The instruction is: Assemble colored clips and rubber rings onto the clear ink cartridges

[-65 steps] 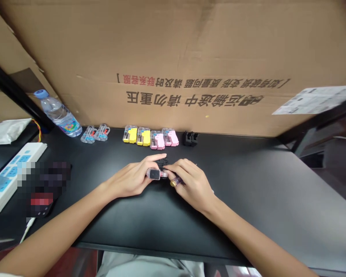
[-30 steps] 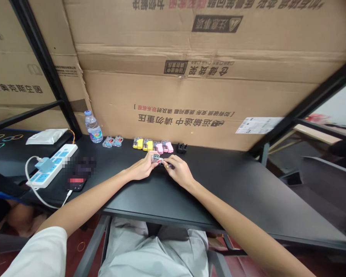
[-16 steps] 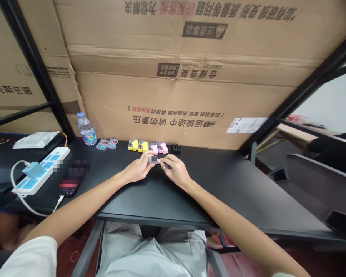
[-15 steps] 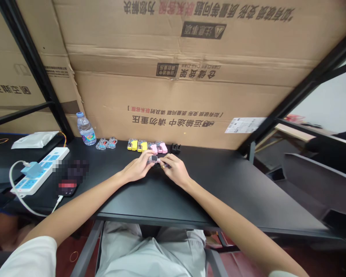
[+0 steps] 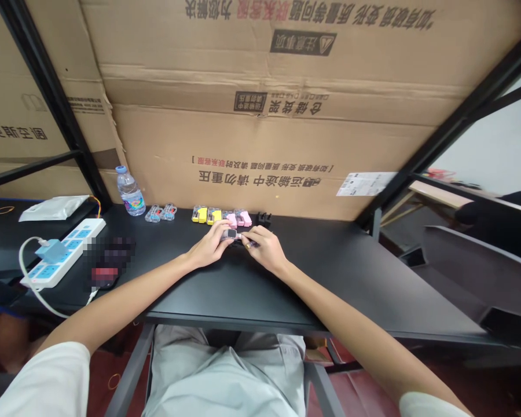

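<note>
Above the black desk my two hands are close together. My left hand (image 5: 209, 246) is closed around a small grey block with a dark face (image 5: 231, 233), its kind too small to tell. The fingers of my right hand (image 5: 265, 249) are pinched at the block's right end, where a small pale bit shows. Under those fingers a slim dark piece with a yellowish tip (image 5: 248, 245) can be seen, partly hidden. Just behind my hands are yellow-and-clear plastic pieces (image 5: 200, 215), pink-and-clear plastic pieces (image 5: 244, 218) and small black parts (image 5: 264, 218).
Two clear pieces with red and blue bits (image 5: 168, 212) lie near a water bottle (image 5: 131, 192). At left are a power strip (image 5: 87, 230) with a plugged-in charger (image 5: 51, 251), a phone (image 5: 108, 272) on a cable and a white packet (image 5: 52, 208). Cardboard (image 5: 243, 136) stands behind the desk.
The camera view has shifted slightly. My hands stay together on the grey block, with only a small shift in the right fingers.
</note>
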Demonstrator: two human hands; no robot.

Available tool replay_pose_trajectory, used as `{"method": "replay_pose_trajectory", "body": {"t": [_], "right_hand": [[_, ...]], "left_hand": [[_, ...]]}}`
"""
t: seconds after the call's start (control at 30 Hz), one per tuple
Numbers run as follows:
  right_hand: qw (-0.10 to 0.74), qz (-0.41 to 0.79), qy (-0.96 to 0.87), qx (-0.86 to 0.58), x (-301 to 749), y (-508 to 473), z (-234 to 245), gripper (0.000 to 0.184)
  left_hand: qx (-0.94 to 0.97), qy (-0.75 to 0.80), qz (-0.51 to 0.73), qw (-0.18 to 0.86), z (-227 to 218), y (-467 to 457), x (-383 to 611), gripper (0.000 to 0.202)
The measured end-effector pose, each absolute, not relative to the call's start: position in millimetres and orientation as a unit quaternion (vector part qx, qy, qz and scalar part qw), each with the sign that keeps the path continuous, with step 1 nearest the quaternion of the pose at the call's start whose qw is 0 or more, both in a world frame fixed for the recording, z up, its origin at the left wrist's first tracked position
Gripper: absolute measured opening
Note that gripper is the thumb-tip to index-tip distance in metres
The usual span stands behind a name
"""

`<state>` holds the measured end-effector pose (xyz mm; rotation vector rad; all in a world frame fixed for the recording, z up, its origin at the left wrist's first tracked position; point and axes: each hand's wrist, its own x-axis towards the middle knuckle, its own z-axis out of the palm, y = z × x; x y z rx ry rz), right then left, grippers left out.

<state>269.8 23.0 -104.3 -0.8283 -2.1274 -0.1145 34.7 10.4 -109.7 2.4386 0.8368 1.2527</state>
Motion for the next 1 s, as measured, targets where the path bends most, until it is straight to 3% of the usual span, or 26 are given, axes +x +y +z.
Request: {"method": "replay_pose_trajectory", "body": {"t": [0.5, 0.87, 1.0], "right_hand": [[0.414, -0.066, -0.855, -0.304, 265, 29, -101, 0.028], [0.448, -0.007, -0.838, -0.312, 265, 21, -99, 0.017], [0.420, 0.006, -0.865, -0.275, 263, 15, -95, 0.016]], "left_hand": [[0.834, 0.351, 0.414, 0.099, -98, 4, 29, 0.023], [0.816, 0.366, 0.424, 0.145, -104, 8, 27, 0.025], [0.811, 0.364, 0.432, 0.153, -106, 10, 26, 0.025]]}}
